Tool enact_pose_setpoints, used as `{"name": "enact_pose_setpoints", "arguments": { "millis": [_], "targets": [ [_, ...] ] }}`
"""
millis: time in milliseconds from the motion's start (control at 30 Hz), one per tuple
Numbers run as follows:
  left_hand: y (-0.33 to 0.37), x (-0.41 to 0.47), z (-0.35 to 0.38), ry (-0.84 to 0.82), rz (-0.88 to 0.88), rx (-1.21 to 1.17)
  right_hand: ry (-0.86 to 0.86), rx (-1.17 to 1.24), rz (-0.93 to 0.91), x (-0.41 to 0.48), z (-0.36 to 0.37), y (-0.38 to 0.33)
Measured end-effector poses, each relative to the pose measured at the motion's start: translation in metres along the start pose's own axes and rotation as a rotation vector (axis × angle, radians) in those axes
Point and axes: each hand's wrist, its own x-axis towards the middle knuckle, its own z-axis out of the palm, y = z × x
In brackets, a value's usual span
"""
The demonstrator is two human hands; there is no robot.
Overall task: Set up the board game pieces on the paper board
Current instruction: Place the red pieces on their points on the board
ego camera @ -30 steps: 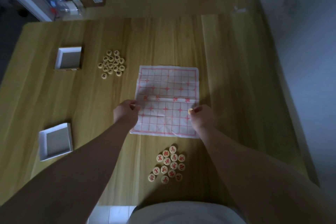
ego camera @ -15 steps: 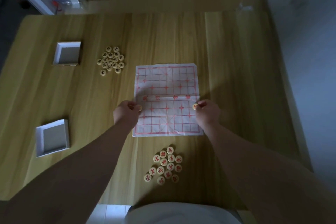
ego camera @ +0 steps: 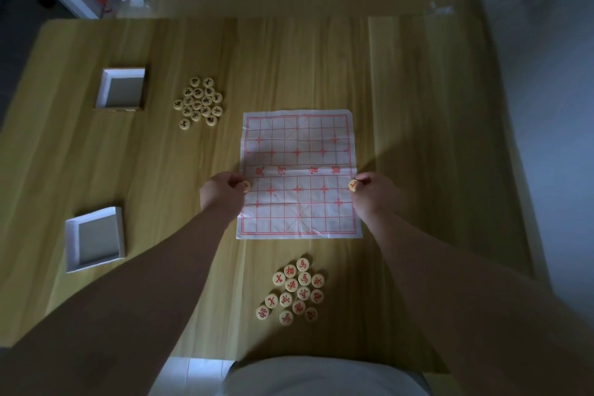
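Paper board (ego camera: 299,154) lies creased, red-gridded; left hand (ego camera: 221,194) pinches left disc (ego camera: 246,186), right hand (ego camera: 374,191) pinches right disc (ego camera: 353,185).

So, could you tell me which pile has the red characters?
The near pile, just below the paper board; the far pile up left bears black characters.

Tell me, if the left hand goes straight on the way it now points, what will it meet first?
Probably the paper board itself: the left hand holds a piece at its left edge, pointing inward over the grid. No other piece lies there; its height is unclear.
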Motion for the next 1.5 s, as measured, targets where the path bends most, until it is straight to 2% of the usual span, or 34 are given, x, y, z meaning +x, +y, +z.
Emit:
{"name": "enact_pose_setpoints", "arguments": {
  "millis": [267, 567, 700, 833, 967, 1067, 1233, 1500],
  "targets": [
    [-0.002, -0.002, -0.003, -0.026, 0.206, 0.154, -0.033, -0.062, -0.08, 0.001, 0.006, 0.003],
    [-0.003, -0.004, -0.003, -0.016, 0.183, 0.141, -0.007, -0.107, -0.125, 0.001, 0.011, 0.009],
    [-0.007, -0.005, -0.006, 0.007, 0.223, 0.217, 0.017, -0.132, -0.178, -0.001, 0.013, 0.012],
    [-0.017, -0.008, -0.007, 0.014, 0.388, 0.374, 0.053, -0.141, -0.251, -0.008, 0.012, 0.015],
    [-0.022, -0.012, -0.006, 0.003, 0.492, 0.511, 0.03, -0.33, -0.391, -0.021, 0.008, 0.018],
    [-0.022, -0.015, -0.005, 0.017, 0.494, 0.502, -0.02, -0.377, -0.4, -0.029, 0.011, 0.022],
    [-0.03, -0.031, -0.007, 0.053, 0.542, 0.479, 0.079, -0.335, -0.432, -0.044, 0.012, 0.026],
    [-0.052, -0.084, 0.0, 0.093, 0.492, 0.362, 0.051, -0.339, -0.523, -0.098, 0.02, 0.032]
  ]
}}
